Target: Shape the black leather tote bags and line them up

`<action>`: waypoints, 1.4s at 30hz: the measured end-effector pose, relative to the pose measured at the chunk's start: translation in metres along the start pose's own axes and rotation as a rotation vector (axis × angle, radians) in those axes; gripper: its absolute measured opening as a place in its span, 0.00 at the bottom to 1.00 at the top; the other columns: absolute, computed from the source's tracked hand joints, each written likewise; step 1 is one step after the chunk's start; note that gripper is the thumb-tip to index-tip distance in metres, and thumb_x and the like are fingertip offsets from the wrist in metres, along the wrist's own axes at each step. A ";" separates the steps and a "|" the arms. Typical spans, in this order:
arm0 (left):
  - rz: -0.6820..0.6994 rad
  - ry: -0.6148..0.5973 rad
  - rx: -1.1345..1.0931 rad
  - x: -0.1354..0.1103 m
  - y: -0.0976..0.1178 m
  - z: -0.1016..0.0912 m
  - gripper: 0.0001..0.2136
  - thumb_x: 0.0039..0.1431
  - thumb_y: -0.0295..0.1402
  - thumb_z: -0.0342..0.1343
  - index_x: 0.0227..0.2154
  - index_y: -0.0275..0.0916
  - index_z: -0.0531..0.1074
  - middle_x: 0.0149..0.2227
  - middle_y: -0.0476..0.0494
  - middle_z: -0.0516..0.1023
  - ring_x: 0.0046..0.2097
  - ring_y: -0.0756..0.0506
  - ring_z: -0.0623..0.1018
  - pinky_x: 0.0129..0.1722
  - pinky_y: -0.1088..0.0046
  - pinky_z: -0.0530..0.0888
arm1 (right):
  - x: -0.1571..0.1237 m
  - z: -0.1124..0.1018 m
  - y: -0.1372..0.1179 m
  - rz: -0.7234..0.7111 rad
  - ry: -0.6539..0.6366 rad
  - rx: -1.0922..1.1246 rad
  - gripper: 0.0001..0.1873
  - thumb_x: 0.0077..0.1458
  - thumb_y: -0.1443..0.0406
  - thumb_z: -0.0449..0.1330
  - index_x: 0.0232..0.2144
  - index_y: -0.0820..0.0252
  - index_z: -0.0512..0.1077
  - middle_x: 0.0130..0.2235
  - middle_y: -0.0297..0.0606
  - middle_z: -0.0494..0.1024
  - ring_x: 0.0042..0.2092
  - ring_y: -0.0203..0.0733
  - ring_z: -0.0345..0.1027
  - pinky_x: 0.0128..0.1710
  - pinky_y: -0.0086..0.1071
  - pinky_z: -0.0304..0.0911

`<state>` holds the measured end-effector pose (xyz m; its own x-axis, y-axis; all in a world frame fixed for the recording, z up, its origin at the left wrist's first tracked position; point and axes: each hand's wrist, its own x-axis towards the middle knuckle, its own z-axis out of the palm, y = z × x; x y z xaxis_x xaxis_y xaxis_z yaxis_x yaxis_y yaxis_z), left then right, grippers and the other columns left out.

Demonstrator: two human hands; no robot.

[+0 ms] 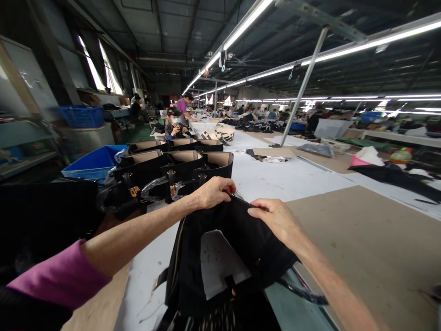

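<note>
A black handbag (186, 257) stands open before me on the worktable, its mouth towards me. My left hand (217, 191) pinches the bag's far top edge between thumb and fingers. A short way to the right, my right hand (270, 214) grips the same edge, thumb on the near side. Inside the bag lies a pale grey sheet (220, 264) with small dark marks. A small metal fitting (234, 292) shows near its lower end. One handle (303, 292), apparently wrapped in clear plastic, sticks out at the right.
Several black bags with tan linings (182, 158) stand in rows at the left, beside a blue bin (94, 162). Brown board (365, 248) covers the table's right side. A slanted metal post (305, 87) rises behind. A person (176, 128) sits at the far end.
</note>
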<state>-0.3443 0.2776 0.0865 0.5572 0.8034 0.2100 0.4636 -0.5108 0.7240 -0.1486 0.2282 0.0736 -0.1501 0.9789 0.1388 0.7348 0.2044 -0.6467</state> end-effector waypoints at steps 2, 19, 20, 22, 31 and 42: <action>-0.012 -0.032 -0.034 0.002 -0.001 -0.003 0.08 0.41 0.23 0.50 0.28 0.33 0.68 0.25 0.51 0.71 0.28 0.53 0.69 0.28 0.80 0.64 | -0.004 0.001 -0.005 -0.007 0.064 -0.095 0.11 0.47 0.58 0.53 0.21 0.57 0.70 0.17 0.28 0.62 0.21 0.32 0.54 0.21 0.26 0.46; -0.040 -0.068 -0.033 0.001 0.000 -0.009 0.09 0.41 0.24 0.52 0.29 0.32 0.72 0.25 0.51 0.71 0.28 0.53 0.67 0.28 0.81 0.64 | 0.023 0.002 -0.006 0.112 -0.295 0.244 0.16 0.44 0.55 0.54 0.24 0.63 0.70 0.18 0.28 0.61 0.21 0.30 0.51 0.21 0.26 0.45; -0.037 -0.070 -0.020 0.001 0.001 -0.009 0.09 0.41 0.24 0.52 0.29 0.32 0.72 0.25 0.51 0.71 0.28 0.53 0.68 0.28 0.81 0.64 | 0.023 0.002 -0.006 0.118 -0.294 0.246 0.16 0.44 0.55 0.54 0.24 0.63 0.69 0.17 0.27 0.60 0.20 0.30 0.50 0.21 0.26 0.44; -0.025 -0.071 0.012 0.001 0.001 -0.008 0.10 0.42 0.24 0.51 0.30 0.32 0.72 0.26 0.51 0.72 0.29 0.52 0.69 0.29 0.81 0.64 | 0.025 0.003 -0.010 0.108 -0.269 0.216 0.15 0.44 0.55 0.54 0.21 0.63 0.69 0.15 0.26 0.57 0.19 0.30 0.49 0.20 0.27 0.42; -0.050 -0.047 0.164 0.002 0.001 0.003 0.10 0.46 0.34 0.53 0.30 0.37 0.75 0.27 0.51 0.75 0.31 0.50 0.70 0.31 0.81 0.65 | 0.022 -0.008 -0.018 0.072 -0.273 0.079 0.14 0.44 0.57 0.53 0.17 0.62 0.66 0.14 0.26 0.56 0.19 0.29 0.49 0.20 0.27 0.41; -0.057 -0.054 0.160 0.004 -0.001 0.002 0.09 0.45 0.34 0.53 0.28 0.37 0.75 0.26 0.51 0.75 0.30 0.50 0.70 0.32 0.80 0.65 | -0.027 -0.029 0.005 0.116 -0.237 0.193 0.16 0.47 0.55 0.52 0.26 0.61 0.70 0.26 0.32 0.70 0.29 0.37 0.61 0.28 0.28 0.53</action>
<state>-0.3413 0.2804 0.0853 0.5615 0.8168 0.1327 0.5966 -0.5107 0.6191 -0.1215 0.2024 0.0884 -0.2387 0.9651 -0.1081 0.6205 0.0660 -0.7814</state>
